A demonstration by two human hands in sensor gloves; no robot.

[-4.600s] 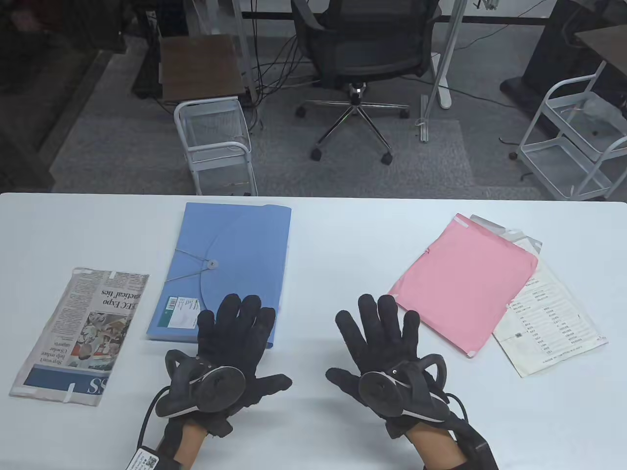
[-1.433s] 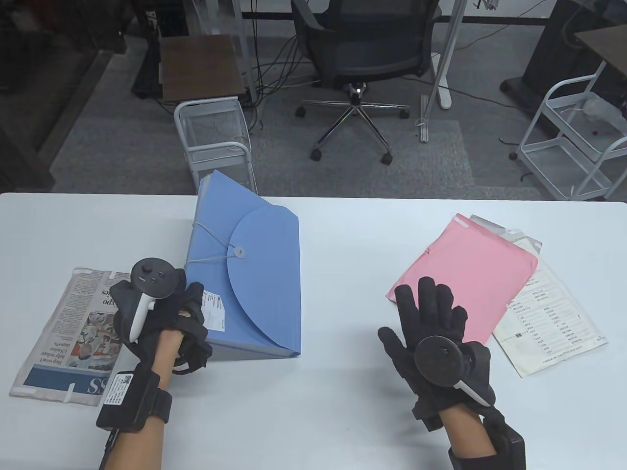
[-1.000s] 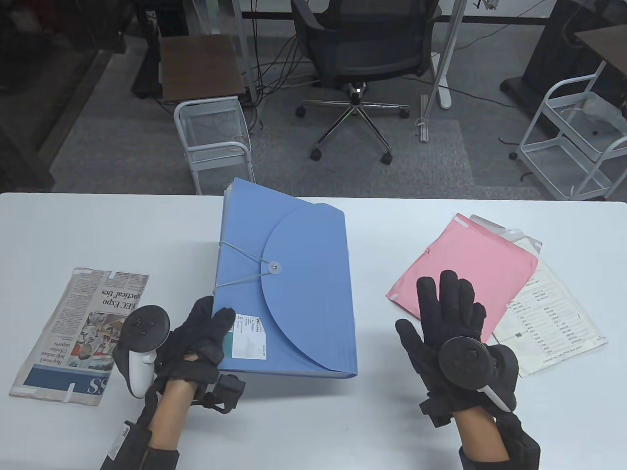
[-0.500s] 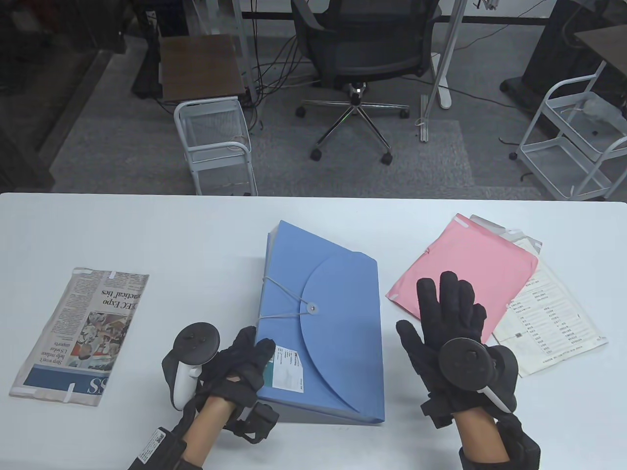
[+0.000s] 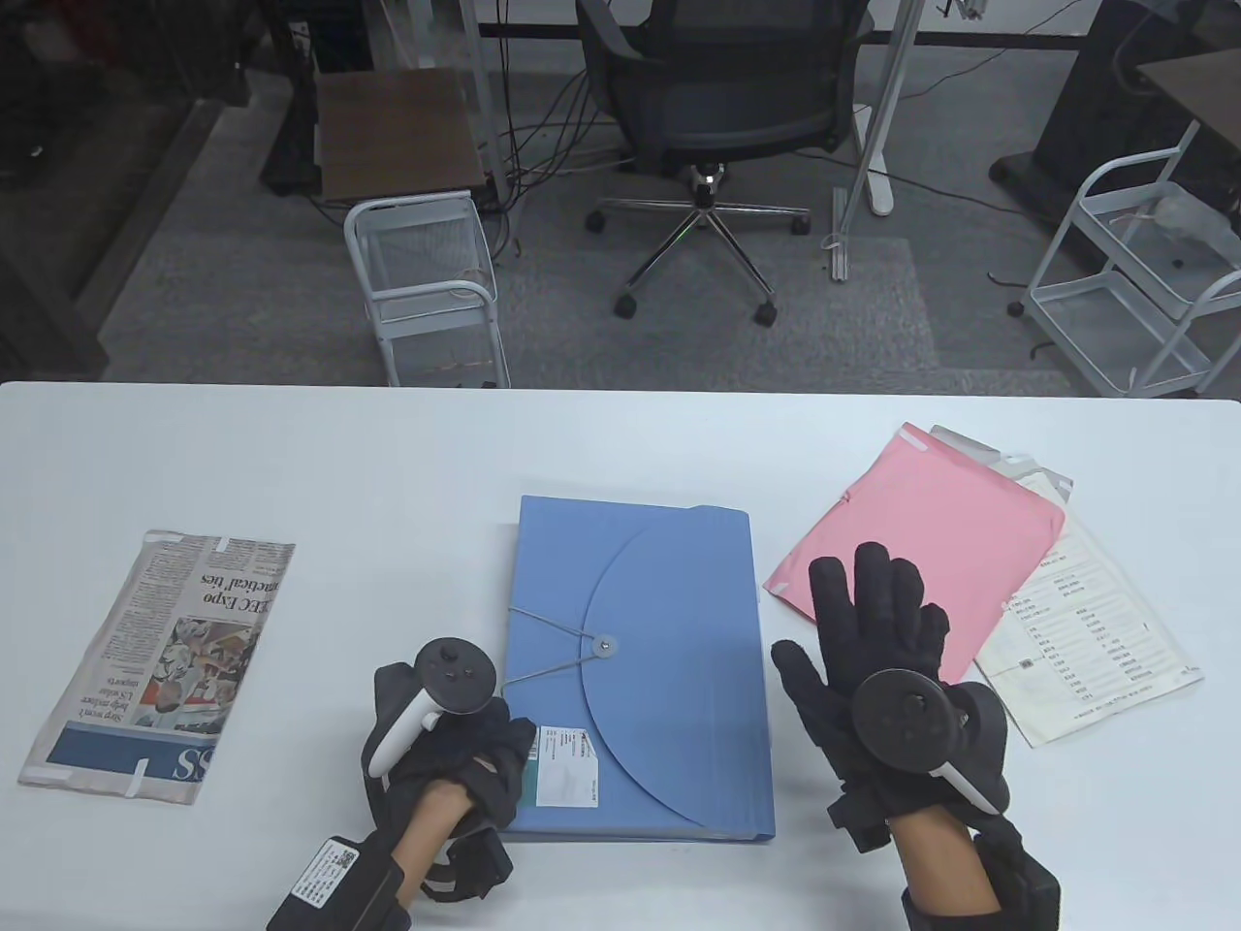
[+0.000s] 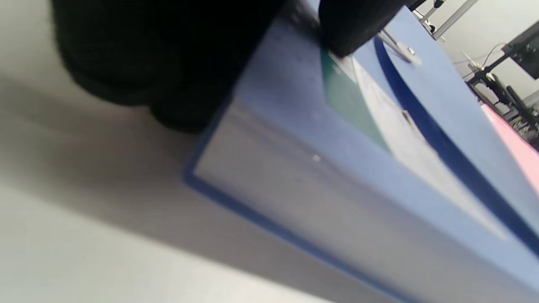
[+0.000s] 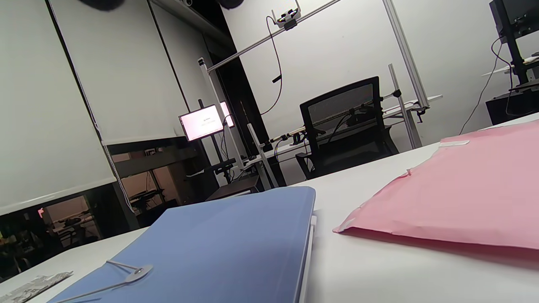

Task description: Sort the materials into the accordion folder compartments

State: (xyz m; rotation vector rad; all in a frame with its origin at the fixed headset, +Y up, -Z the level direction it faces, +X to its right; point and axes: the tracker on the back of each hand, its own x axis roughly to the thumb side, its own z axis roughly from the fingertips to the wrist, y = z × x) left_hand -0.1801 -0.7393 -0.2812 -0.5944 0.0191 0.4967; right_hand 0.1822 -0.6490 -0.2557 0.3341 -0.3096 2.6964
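A blue accordion folder (image 5: 650,669), closed by an elastic cord round a button, lies flat at the table's front middle. It also shows in the left wrist view (image 6: 379,176) and the right wrist view (image 7: 219,244). My left hand (image 5: 475,756) grips its near left corner by the white label, thumb on top. My right hand (image 5: 873,630) is open and flat, fingers spread, right of the folder, touching nothing I can see. A folded newspaper (image 5: 160,664) lies at the left. A pink envelope (image 5: 921,553) lies at the right on printed sheets (image 5: 1096,650).
The white table (image 5: 388,465) ends at its far edge, with a wire cart (image 5: 427,291), an office chair (image 5: 717,116) and a second cart (image 5: 1144,272) on the floor beyond. The pink envelope shows close in the right wrist view (image 7: 454,198).
My left hand has lifted the folder from the back left, carried it right and toward me, and lowered it flat at the front middle. My right hand moved right, near the pink envelope.
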